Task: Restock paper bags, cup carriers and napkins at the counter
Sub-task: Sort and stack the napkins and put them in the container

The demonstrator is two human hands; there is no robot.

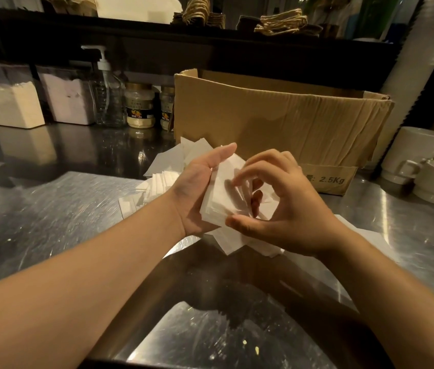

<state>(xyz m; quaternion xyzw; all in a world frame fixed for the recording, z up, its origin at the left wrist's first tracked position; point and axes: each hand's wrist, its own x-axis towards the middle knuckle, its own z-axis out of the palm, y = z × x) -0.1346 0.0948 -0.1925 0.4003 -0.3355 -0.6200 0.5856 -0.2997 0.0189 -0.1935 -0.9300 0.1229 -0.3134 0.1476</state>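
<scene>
A small stack of white napkins (220, 198) is held above the steel counter (58, 209). My left hand (197, 187) cradles the stack from the left, palm facing right, thumb up. My right hand (282, 206) grips it from the right, thumb under the near edge and fingers curled over the top. More loose white napkins (157, 179) lie spread on the counter under and behind the hands. An open brown cardboard box (277, 121) marked 2.5Kg stands just behind them.
White cups (423, 161) are stacked at the right edge. A pump bottle (108, 94), two jars (140, 106) and two powder bins (10, 99) line the back left. A dark shelf with twine-wrapped items runs above. A tall white cup stack (413, 43) rises at right.
</scene>
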